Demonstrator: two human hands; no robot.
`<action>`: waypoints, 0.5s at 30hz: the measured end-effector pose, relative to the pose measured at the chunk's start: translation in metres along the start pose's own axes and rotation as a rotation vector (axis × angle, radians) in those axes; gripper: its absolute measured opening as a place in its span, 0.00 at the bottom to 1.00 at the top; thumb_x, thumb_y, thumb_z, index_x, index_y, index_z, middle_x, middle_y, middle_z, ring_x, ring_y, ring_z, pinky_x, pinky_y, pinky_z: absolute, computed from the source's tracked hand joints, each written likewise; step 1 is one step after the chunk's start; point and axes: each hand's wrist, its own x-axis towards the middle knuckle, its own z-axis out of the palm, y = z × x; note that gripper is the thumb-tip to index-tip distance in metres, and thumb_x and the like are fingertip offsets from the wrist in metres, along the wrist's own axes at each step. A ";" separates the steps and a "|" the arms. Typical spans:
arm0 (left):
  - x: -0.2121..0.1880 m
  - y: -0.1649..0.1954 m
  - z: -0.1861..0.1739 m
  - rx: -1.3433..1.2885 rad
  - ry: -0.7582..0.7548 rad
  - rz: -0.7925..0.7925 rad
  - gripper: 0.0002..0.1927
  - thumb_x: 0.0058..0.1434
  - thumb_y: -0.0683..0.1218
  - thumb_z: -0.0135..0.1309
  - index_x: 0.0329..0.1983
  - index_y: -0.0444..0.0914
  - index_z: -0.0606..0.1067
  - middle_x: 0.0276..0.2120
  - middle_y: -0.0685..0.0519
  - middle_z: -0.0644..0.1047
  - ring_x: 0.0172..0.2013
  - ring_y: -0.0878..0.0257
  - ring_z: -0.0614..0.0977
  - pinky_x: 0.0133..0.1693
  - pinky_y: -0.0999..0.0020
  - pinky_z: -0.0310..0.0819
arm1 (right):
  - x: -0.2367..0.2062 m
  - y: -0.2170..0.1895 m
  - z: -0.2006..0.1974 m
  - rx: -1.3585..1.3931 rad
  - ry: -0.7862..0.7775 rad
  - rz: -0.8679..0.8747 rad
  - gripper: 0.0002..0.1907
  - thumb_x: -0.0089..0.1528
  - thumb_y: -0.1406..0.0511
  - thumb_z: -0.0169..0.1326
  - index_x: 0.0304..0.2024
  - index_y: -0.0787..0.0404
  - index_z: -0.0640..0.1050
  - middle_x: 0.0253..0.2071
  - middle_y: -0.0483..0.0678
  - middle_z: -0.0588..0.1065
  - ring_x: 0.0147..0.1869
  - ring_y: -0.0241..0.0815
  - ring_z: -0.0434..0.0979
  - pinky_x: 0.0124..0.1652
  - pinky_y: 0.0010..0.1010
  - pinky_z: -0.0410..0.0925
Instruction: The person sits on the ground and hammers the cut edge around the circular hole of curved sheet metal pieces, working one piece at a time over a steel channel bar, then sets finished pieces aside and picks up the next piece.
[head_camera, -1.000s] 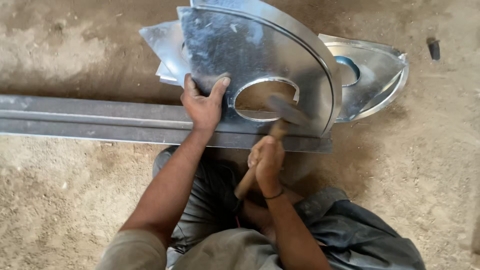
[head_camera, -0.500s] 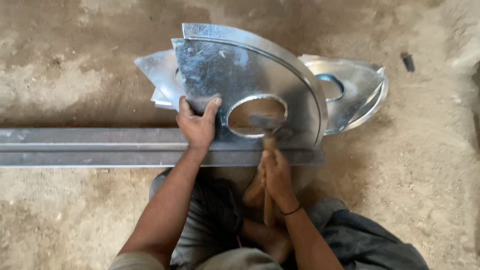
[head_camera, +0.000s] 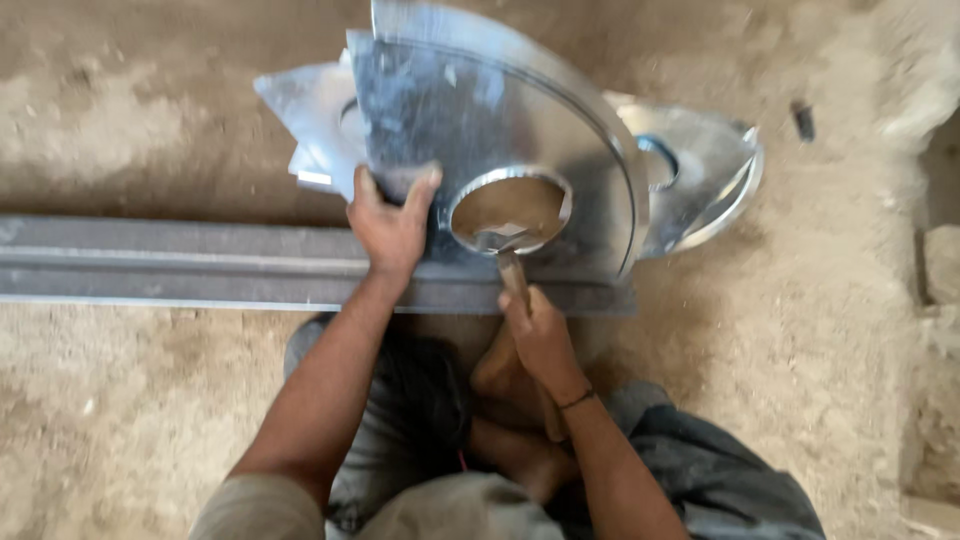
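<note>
A curved galvanised sheet-metal piece (head_camera: 480, 110) with a round hole (head_camera: 510, 205) rests on a long steel rail (head_camera: 180, 262) laid across the dirt floor. My left hand (head_camera: 392, 225) presses flat on the sheet just left of the hole. My right hand (head_camera: 540, 335) grips the wooden handle of a hammer (head_camera: 505, 245), whose head sits at the lower rim of the hole. My legs and a bare foot are folded below the rail.
More cut sheet-metal pieces lie behind: a shiny rounded one (head_camera: 700, 175) at the right and flat ones (head_camera: 305, 120) at the left. A small dark object (head_camera: 803, 118) lies on the dirt at the upper right. Pale stone blocks (head_camera: 940, 265) edge the right side.
The hammer has come from the right side of the hole down onto its lower rim. My left hand has stayed pressed on the sheet. The view has shifted and closed in.
</note>
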 end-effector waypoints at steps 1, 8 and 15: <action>0.000 0.000 0.000 -0.096 -0.004 0.043 0.23 0.58 0.47 0.74 0.42 0.31 0.71 0.33 0.44 0.81 0.34 0.61 0.78 0.41 0.65 0.77 | 0.000 0.001 -0.001 0.039 -0.040 0.152 0.12 0.68 0.57 0.50 0.40 0.59 0.74 0.19 0.39 0.66 0.19 0.31 0.65 0.19 0.26 0.60; -0.006 0.008 -0.007 -0.155 -0.005 0.019 0.21 0.58 0.47 0.72 0.42 0.32 0.72 0.33 0.46 0.82 0.33 0.64 0.80 0.40 0.67 0.78 | 0.001 0.009 0.002 -0.139 0.065 -0.001 0.16 0.67 0.56 0.51 0.35 0.63 0.74 0.19 0.46 0.69 0.22 0.37 0.67 0.23 0.34 0.62; -0.012 0.037 -0.017 -0.173 -0.039 0.003 0.21 0.56 0.48 0.73 0.39 0.32 0.72 0.31 0.49 0.82 0.32 0.66 0.82 0.38 0.68 0.78 | -0.003 0.020 0.015 -0.190 0.027 -0.028 0.19 0.68 0.55 0.51 0.34 0.64 0.73 0.22 0.52 0.67 0.27 0.40 0.65 0.29 0.37 0.65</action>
